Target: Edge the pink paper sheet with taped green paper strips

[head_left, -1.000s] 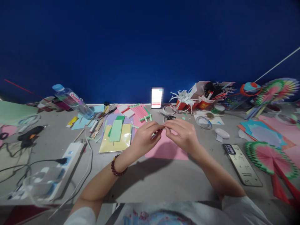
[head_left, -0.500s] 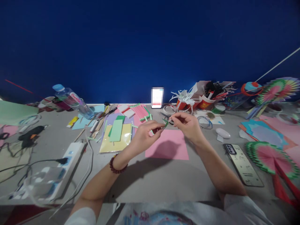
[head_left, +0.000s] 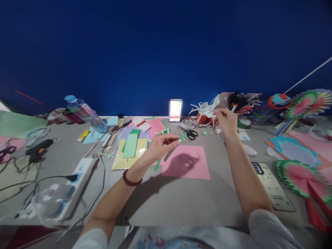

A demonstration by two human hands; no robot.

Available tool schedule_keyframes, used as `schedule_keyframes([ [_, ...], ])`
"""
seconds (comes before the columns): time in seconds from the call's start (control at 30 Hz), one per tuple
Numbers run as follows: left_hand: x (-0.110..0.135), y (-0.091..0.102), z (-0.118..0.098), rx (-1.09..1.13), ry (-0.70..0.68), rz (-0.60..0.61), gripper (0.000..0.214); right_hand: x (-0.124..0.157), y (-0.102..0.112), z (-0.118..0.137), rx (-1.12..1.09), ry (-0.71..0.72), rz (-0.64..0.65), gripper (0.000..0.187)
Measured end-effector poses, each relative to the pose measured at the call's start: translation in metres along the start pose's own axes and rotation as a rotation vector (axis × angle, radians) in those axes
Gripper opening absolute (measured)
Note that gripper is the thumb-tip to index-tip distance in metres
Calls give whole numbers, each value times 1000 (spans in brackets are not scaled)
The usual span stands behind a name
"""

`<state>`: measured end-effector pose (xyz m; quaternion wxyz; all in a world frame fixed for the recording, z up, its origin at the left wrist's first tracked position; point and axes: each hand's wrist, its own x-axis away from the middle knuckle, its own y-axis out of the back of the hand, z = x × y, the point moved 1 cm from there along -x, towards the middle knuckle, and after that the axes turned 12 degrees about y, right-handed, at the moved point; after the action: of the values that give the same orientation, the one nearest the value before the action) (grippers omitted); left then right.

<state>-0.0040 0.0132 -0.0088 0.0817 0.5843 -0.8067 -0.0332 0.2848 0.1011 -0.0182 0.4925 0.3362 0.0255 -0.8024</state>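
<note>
L hand [head_left: 162, 145] pinches green strip [head_left: 157, 165] w/ thumb + fingers, above pink sheet [head_left: 192, 166] mid tabletop [head_left: 181, 200]. R hand [head_left: 226, 121] by red cups [head_left: 204, 119], fingers bunched; can't tell if holding anything. Imo: grip light, no creasing.

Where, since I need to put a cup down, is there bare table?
The widest bare patch lies between the pink sheet and the near table edge. The left hand holds a strip nearby. Crowded: the back row around the scissors, the cables at left, the fans at right.
</note>
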Motion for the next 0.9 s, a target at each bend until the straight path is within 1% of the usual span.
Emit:
schedule_keyframes([
  [0.03, -1, 1, 2, 14, 2, 2, 25, -6, 1, -2, 164, 119, -61, 17],
  [0.07, -1, 1, 3, 26, 4, 2, 26, -12, 0, -3, 319, 227, -95, 16],
  [0.1, -1, 1, 4, 36, 6, -2, 27, -18, -1, -5, 454, 313, -95, 17],
  [0.17, -2, 1, 5, 51, 12, -12, 28, -27, -8, -9, 663, 412, -3, 20],
  [0.23, -1, 1, 5, 68, 17, -18, 28, -35, -15, -16, 781, 448, 153, 21],
  [0.3, -1, 1, 3, 92, 23, -19, 27, -39, -22, -23, 826, 457, 284, 18],
  [0.37, -1, 0, 1, 120, 34, -18, 26, -42, -25, -28, 840, 448, 358, 16],
  [0.43, -1, 0, -1, 146, 52, -13, 26, -42, -25, -29, 858, 421, 428, 18],
  [0.53, -1, 0, -2, 174, 77, -12, 28, -41, -21, -24, 854, 398, 530, 23],
  [0.6, -1, 0, -2, 187, 89, -19, 28, -41, -17, -20, 834, 402, 563, 25],
  [0.67, -1, 0, -1, 198, 93, -24, 27, -42, -15, -16, 818, 398, 554, 25],
  [0.73, -2, -1, -1, 209, 88, -29, 27, -42, -12, -11, 810, 384, 493, 22],
  [0.83, -2, -2, -2, 234, 70, -40, 27, -37, -10, 3, 775, 358, 330, 25],
  [0.87, -2, -2, -2, 249, 64, -47, 26, -32, -10, 11, 726, 353, 271, 26],
  [0.9, -2, -2, -3, 267, 59, -54, 26, -25, -10, 21, 595, 344, 193, 24],
])
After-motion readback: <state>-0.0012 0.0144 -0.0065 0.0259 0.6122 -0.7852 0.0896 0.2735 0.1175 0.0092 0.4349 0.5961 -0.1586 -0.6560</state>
